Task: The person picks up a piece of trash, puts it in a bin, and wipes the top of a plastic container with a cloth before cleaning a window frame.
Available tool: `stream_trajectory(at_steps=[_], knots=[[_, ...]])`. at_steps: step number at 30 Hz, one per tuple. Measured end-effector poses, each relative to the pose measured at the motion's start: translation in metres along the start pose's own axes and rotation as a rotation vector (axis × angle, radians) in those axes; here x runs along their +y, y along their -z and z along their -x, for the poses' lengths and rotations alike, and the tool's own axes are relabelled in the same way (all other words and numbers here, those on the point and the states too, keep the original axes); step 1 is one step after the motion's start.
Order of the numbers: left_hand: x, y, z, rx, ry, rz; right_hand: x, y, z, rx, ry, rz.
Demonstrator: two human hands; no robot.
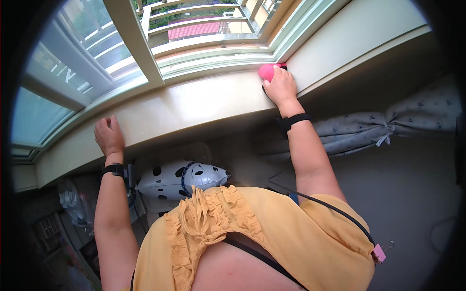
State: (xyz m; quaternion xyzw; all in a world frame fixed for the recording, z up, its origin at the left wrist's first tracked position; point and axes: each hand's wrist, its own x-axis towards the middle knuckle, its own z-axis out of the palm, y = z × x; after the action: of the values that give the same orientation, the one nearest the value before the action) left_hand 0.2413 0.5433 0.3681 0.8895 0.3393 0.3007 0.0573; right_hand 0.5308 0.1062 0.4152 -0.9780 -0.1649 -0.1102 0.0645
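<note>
My right hand (282,85) grips a bright pink object (267,72) at the right end of the pale windowsill (193,105), against the corner of the window frame. The fingers hide much of it, and what it is cannot be told; dark parts show beside the hand. My left hand (110,135) rests on the sill at the left with its fingers curled, and nothing shows in it. Above the sill the window stands partly slid aside, with a sliding pane (105,47) at the left. Both wrists wear black straps.
Metal bars (204,22) cross the window opening. Below the sill lies a spotted, dog-shaped foil balloon (182,179). A tied grey curtain (349,131) hangs at the right. Plastic bags (74,203) and a shelf stand at the lower left. A dark cable runs near my right arm.
</note>
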Motion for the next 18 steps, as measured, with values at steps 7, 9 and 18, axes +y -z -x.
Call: stream_trajectory(at_steps=[7,9,18], knots=[[-0.004,0.006,0.003,-0.066,0.025,0.061,-0.063,-0.005,0.023,0.044,0.113,-0.472],[0.036,0.013,0.026,0.030,-0.376,0.325,-0.084,0.005,0.032,-0.157,0.054,-0.773],[0.278,-0.003,0.031,-0.636,0.006,1.333,-0.098,0.046,0.045,-0.280,0.339,-1.403]])
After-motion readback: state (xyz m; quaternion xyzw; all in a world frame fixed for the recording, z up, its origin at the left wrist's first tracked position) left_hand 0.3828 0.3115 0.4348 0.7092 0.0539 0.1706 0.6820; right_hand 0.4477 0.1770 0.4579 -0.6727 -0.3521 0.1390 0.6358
